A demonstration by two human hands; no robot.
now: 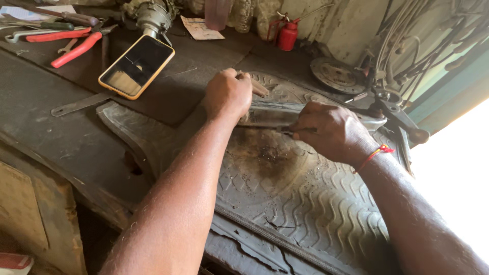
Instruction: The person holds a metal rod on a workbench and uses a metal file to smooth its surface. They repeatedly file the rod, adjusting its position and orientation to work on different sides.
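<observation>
Left hand is curled into a tight fist around a pale wooden handle, whose stub pokes out to the right of the knuckles. Right hand has its fingers pinched narrow around a thin dark metal tool, its tip showing at the fingertips. Between and beneath both hands lies a long dull grey metal part, running left to right; the far right end reaches a black bench vise. A red thread bracelet circles the right wrist. Everything rests on a worn grey rubber mat with a wavy tread pattern, cracked along its near edge, with a rusty dark stain just near of the hands. Far left on the dark workbench: a smartphone in an orange case, screen up, and red-handled pliers. Far centre, a small red oil can against the wall.
</observation>
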